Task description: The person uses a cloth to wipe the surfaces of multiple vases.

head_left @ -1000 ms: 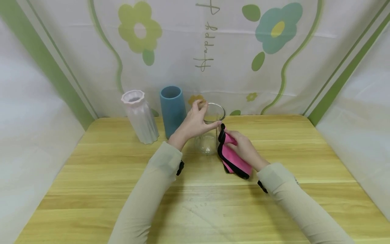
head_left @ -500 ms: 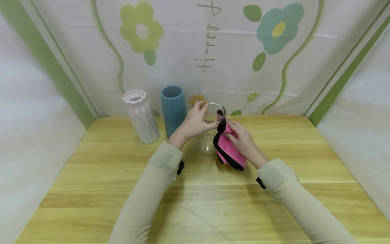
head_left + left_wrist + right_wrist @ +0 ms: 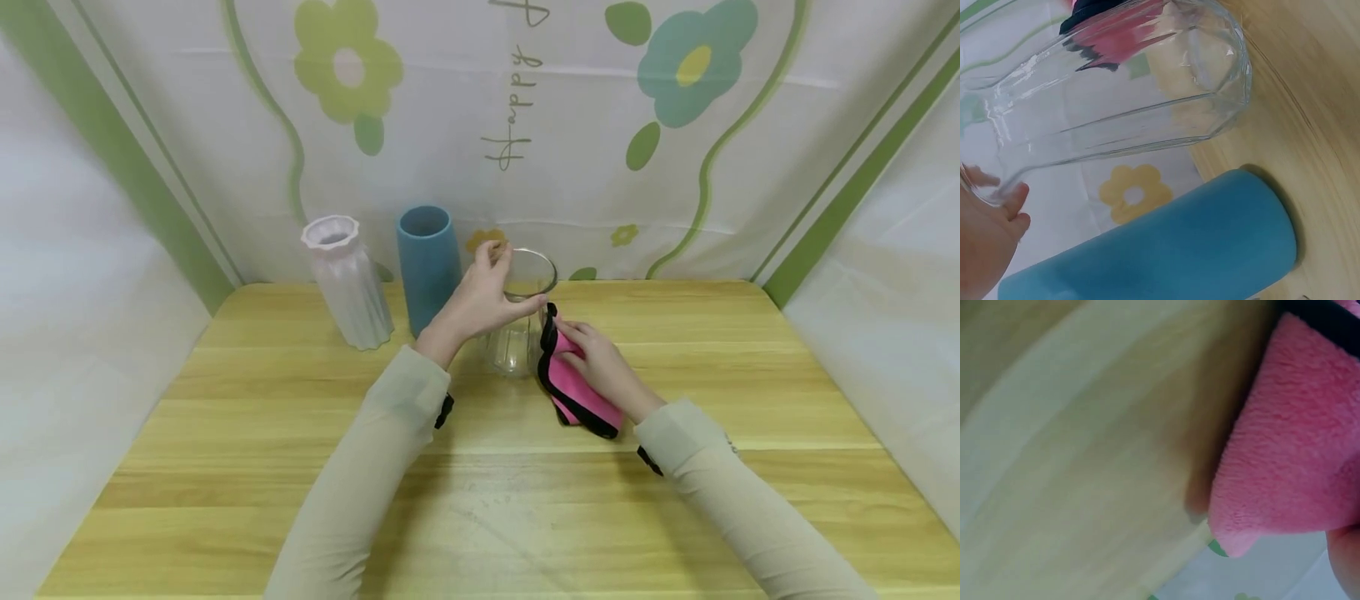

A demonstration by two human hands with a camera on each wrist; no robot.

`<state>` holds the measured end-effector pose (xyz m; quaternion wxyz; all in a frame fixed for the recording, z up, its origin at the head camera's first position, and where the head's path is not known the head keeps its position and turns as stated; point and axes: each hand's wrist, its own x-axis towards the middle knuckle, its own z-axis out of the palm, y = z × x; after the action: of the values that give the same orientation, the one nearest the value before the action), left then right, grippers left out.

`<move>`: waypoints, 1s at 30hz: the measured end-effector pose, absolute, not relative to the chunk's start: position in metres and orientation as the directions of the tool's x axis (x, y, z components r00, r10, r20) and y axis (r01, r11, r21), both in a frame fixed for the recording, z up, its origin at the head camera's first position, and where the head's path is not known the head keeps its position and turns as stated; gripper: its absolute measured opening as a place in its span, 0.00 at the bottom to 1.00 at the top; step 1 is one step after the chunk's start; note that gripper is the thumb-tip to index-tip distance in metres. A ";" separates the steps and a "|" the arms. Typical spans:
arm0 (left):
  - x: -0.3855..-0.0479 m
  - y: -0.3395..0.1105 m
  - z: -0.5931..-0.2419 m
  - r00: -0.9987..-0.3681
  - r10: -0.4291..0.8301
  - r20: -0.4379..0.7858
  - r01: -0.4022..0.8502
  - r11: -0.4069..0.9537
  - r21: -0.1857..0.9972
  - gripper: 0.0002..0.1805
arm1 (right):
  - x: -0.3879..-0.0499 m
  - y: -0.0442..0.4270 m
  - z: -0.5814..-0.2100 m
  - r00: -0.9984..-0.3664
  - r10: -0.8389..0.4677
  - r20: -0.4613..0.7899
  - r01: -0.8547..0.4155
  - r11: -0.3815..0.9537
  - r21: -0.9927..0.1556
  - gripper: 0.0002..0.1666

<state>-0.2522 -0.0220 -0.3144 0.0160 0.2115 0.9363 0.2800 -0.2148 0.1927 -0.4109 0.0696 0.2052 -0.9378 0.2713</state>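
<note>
A clear glass vase (image 3: 513, 350) with faceted sides stands upright on the table. My left hand (image 3: 483, 296) grips it near the rim, thumb on the near right side and fingers at the far left; the left wrist view shows the fingertips (image 3: 1017, 203) against the glass vase (image 3: 1122, 119). In my right hand (image 3: 603, 367) is a pink cloth (image 3: 576, 390) with black edging, pinched between thumb and fingers. The cloth lies along the vase's right side. Fluffy pink cloth (image 3: 1291, 437) fills the right of the right wrist view, where most of the hand is hidden.
Just left of the glass vase stands a blue vase (image 3: 427, 271). A pale fluted vase (image 3: 348, 287) is further left. All are on a wooden table (image 3: 480, 517), backed by a white flowered curtain (image 3: 570, 125).
My right hand lifted the cloth toward the rim at half a second ago, then lowered it along the vase's right side again. The left hand keeps its hold.
</note>
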 end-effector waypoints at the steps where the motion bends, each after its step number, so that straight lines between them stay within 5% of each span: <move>1: -0.252 -0.021 -0.314 -0.914 0.396 0.088 0.380 0.762 0.524 0.56 | -0.215 0.193 -0.411 -0.907 -0.345 0.242 -0.421 0.766 -0.486 0.33; 20: -0.253 -0.023 -0.311 -0.894 0.446 0.042 0.402 0.758 0.513 0.52 | -0.214 0.181 -0.383 -0.870 -0.238 0.431 -0.470 0.661 -0.584 0.33; 30: -0.252 -0.021 -0.312 -0.894 0.441 0.080 0.431 0.799 0.419 0.54 | -0.214 0.191 -0.404 -0.904 -0.322 0.280 -0.425 0.744 -0.516 0.34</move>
<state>-0.2519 -0.0210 -0.3116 0.0106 0.2299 0.9484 0.2183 -0.2139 0.1912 -0.4036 0.0864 0.2009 -0.9298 0.2961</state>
